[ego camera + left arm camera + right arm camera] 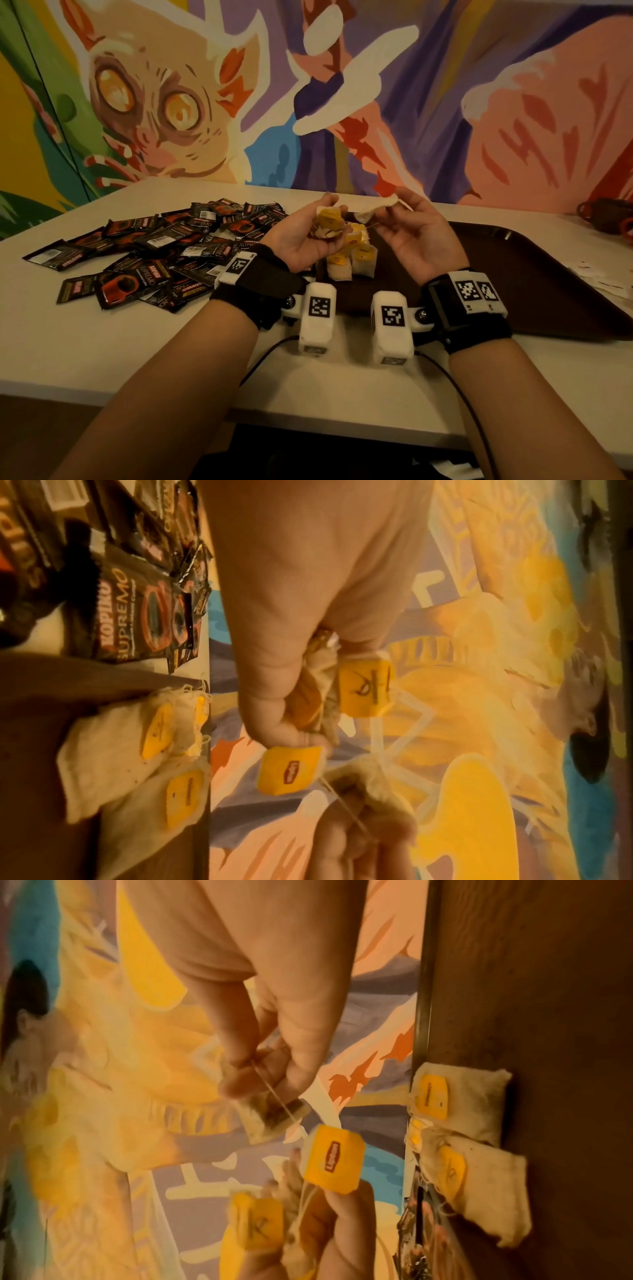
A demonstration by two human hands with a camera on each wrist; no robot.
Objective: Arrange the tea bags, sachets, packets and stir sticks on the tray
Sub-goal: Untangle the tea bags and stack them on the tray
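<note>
My left hand [327, 214] is raised above the tray's left end and grips a bunch of tea bags [327, 226] with yellow tags [289, 771]. My right hand [390, 205] pinches a single tea bag [270, 1118] between thumb and fingertips [240, 1085], level with the bunch, and its string runs back to one of those tags. On the brown tray [513, 274] below them lie several more tea bags [352, 263]. Black coffee sachets [154, 246] are piled on the table to the left.
White paper packets [603, 277] lie at the tray's right end. A dark red object [609, 216] sits at the table's far right. A painted wall stands just behind the white table [137, 342], whose front edge is under my forearms.
</note>
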